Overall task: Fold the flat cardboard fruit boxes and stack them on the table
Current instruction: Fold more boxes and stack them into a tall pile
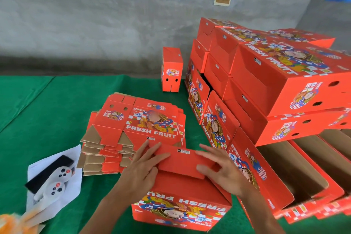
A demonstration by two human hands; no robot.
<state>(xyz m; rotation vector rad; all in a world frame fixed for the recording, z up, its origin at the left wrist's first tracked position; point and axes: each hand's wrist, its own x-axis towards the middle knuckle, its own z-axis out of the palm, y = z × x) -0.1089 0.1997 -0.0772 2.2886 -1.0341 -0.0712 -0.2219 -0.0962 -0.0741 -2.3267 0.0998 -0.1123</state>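
Note:
A red FRESH FRUIT cardboard box (181, 209) stands partly folded on the green table (57, 104) in front of me. My left hand (141, 169) presses its top flap from the left, fingers straight. My right hand (222, 173) lies on the same flap from the right, fingers spread and straight. Behind them lies a pile of flat unfolded boxes (136, 131). To the right, folded boxes (275, 81) are stacked several high.
One small folded box (171, 69) stands upright at the table's far edge. Open boxes (296, 169) with brown insides lie at the right. Two white controllers (57, 180) rest on white paper at the left. A grey concrete wall rises behind the table.

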